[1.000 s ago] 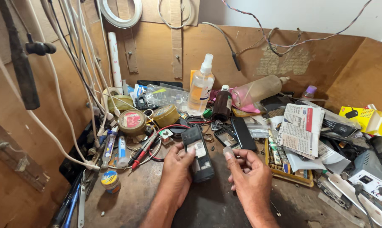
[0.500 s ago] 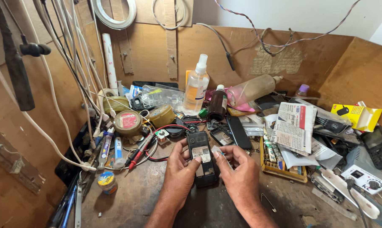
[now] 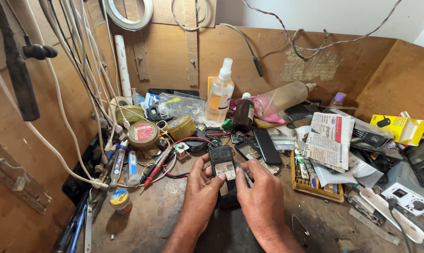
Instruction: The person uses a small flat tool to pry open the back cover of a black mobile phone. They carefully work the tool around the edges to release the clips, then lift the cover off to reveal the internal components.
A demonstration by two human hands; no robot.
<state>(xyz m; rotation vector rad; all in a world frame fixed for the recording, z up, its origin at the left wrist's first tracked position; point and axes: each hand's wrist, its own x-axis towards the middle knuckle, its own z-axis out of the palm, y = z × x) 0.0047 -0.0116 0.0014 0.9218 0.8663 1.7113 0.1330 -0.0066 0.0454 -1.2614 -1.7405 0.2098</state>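
- Both hands have drawn together since the earlier frames: the right hand [image 3: 263, 199], which a second ago sat apart from the phone, now meets the left hand [image 3: 203, 189] on it, and the phone has come in toward the person.
- Worn wooden workbench [image 3: 151, 220], cluttered on every side, carries everything; bare wood shows only near the front edge.
- White cables [image 3: 76, 89] hang down the left wall to the bench.
- Folded newspaper [image 3: 330, 139] lies right of the hands, over a yellow parts tray [image 3: 315, 189].
- Clear spray bottle [image 3: 220, 93] stands upright at the back, a brown bottle [image 3: 243, 113] just beside it.
- Left hand grips the phone's left edge, fingers curled behind it, thumb on its face.
- Right hand covers the phone's right edge, fingers bunched close together, fingertips pressed on the label area.
- Black mobile phone with its back open [image 3: 223, 169] lies centre front, between the two hands, held just above the bench.
- Round solder paste tin [image 3: 143, 134] sits left of the hands.
- Red multimeter probes [image 3: 153, 168] lie near the left hand, apart from it.
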